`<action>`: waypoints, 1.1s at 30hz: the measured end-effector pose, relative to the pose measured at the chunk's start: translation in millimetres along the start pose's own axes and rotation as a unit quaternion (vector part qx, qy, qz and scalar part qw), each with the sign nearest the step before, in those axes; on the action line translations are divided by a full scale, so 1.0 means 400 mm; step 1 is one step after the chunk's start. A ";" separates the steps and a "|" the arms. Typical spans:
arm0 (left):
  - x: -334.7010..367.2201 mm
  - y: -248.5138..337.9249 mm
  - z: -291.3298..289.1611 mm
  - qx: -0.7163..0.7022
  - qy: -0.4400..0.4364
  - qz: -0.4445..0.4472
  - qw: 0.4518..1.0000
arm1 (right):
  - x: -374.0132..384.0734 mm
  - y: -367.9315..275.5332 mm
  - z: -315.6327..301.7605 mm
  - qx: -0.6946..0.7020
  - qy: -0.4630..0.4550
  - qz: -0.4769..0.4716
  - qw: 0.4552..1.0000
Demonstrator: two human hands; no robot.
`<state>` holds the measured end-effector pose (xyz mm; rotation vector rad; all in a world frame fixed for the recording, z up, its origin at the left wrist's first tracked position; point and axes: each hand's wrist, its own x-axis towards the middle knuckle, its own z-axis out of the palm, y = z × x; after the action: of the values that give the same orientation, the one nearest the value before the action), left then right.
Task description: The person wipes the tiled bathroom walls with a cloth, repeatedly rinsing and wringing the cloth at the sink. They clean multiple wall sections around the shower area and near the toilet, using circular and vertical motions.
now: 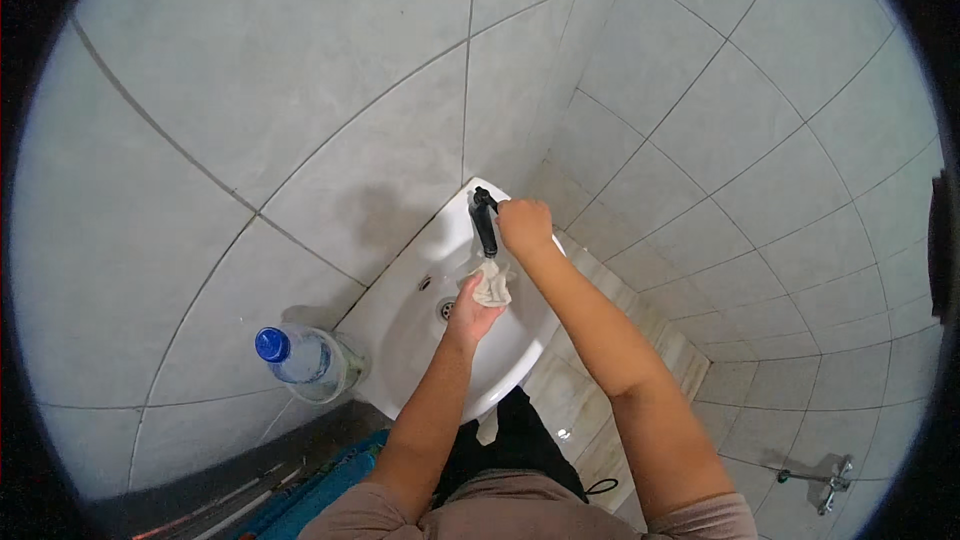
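Observation:
Over the white sink, my left hand grips a crumpled off-white cloth just below the spout of the black faucet. The cloth bunches up past the fingers, beneath the tip of the spout. My right hand is closed around the end of the faucet's handle, on the right side of the faucet. Its fingers curl away from view. Whether water runs onto the cloth I cannot make out.
A clear container holding a blue-capped bottle stands at the sink's left edge. Grey tiled walls rise behind and to the right. A metal wall tap sits at lower right. Blue material lies at lower left.

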<state>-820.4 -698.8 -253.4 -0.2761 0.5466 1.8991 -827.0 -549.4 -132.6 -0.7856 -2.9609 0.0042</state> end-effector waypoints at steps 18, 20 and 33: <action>0.129 -0.046 -0.003 0.033 0.084 0.059 0.994 | 0.000 -0.001 -0.001 -0.008 -0.019 0.018 1.000; 0.104 -0.038 0.005 0.008 0.066 0.079 0.995 | -0.005 -0.002 0.002 0.115 -0.023 0.049 0.992; -0.030 -0.027 0.006 0.123 0.075 0.086 0.986 | -0.199 -0.092 0.318 0.536 -0.036 0.128 0.834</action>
<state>-805.7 -704.2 -248.5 -0.2162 0.9241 1.9614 -786.0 -618.5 -264.7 -0.9172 -2.2398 1.5442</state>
